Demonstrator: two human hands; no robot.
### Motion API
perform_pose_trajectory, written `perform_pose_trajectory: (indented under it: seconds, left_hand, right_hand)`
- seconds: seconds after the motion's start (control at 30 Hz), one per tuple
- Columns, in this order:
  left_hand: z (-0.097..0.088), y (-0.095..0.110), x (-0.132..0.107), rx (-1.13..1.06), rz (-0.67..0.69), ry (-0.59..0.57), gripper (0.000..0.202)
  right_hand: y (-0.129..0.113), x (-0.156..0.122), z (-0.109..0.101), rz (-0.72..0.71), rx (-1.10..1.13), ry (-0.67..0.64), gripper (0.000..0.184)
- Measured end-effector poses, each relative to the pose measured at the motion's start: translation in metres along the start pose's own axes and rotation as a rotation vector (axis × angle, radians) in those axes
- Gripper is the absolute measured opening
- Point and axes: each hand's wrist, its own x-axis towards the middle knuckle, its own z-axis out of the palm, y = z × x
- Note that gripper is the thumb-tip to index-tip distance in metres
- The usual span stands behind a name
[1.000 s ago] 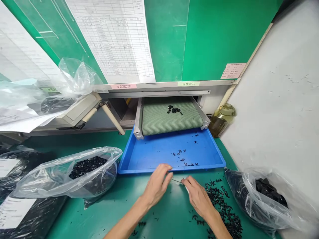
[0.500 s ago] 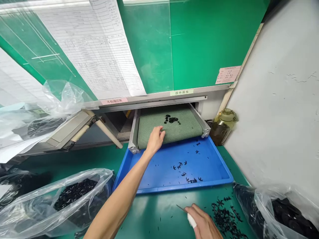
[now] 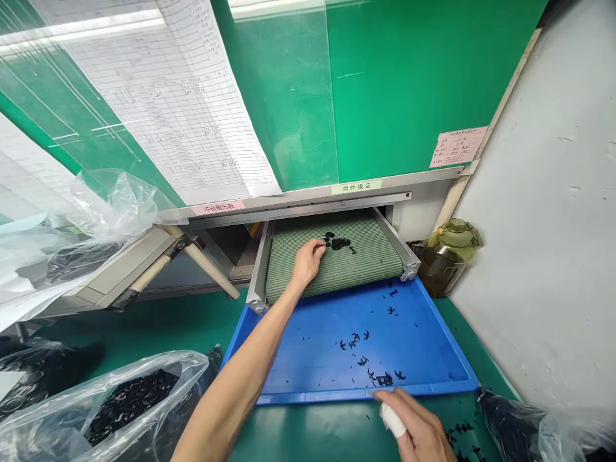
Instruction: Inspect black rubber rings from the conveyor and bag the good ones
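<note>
Reaching over a blue plastic tray [image 3: 436, 359], the left hand [image 3: 305, 264] rests on a green woven conveyor belt [image 3: 366, 263]. Its fingers [image 3: 315, 246] are bunched together, but I cannot tell whether they pinch anything. A small cluster of black parts [image 3: 339, 243] lies on the belt just beside the fingertips, at about 2 o'clock from the hand. More loose black parts [image 3: 359, 343] are scattered across the tray, which sits under the belt's front end.

The right hand [image 3: 418, 428] is at the bottom of the view, at about 5 o'clock from the tray's centre, above a green table [image 3: 308, 436]. Its fingers [image 3: 392, 399] curl closed around a white wrapped grip [image 3: 392, 420], close by the tray's front rim.

A clear plastic bag [image 3: 144, 378] filled with black parts slumps at about 7 o'clock from the tray, and a second plastic bag [image 3: 553, 436] sits at about 4 o'clock. A glass bottle [image 3: 447, 269] with a green lid stands at about 2 o'clock from the belt, against a white wall [image 3: 539, 192]. A large printed chart [image 3: 168, 96] hangs on a green panel [image 3: 399, 83] at about 11 o'clock.
</note>
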Motion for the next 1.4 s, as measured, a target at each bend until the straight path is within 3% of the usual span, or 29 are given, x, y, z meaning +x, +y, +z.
perform_pose_trajectory:
  seconds: [0.1,0.23,0.3,0.47,0.83,1.4]
  left_hand:
    - [0.0,0.018,-0.042,-0.277,-0.023,-0.03,0.023]
    - [0.003,0.041,-0.096,-0.971,-0.165,-0.096,0.022]
    - [0.003,0.048,-0.112,-1.071,-0.203,-0.131,0.019]
    - [0.0,0.053,-0.129,-1.138,-0.232,-0.212,0.02]
    - [-0.011,0.053,-0.141,-1.171,-0.32,-0.249,0.021]
    - [-0.019,0.051,-0.152,-1.112,-0.319,-0.252,0.019]
  right_hand:
    - [0.0,0.032,-0.022,-0.035,0.052,0.127,0.046]
    - [-0.023,0.075,-0.049,-0.063,0.111,0.226,0.036]
    - [-0.035,0.09,-0.056,-0.071,0.132,0.218,0.029]
    - [-0.045,0.107,-0.06,-0.133,0.106,0.184,0.028]
    - [-0.057,0.116,-0.06,-0.315,-0.107,0.179,0.043]
    - [-0.069,0.11,-0.058,-0.337,-0.155,0.184,0.036]
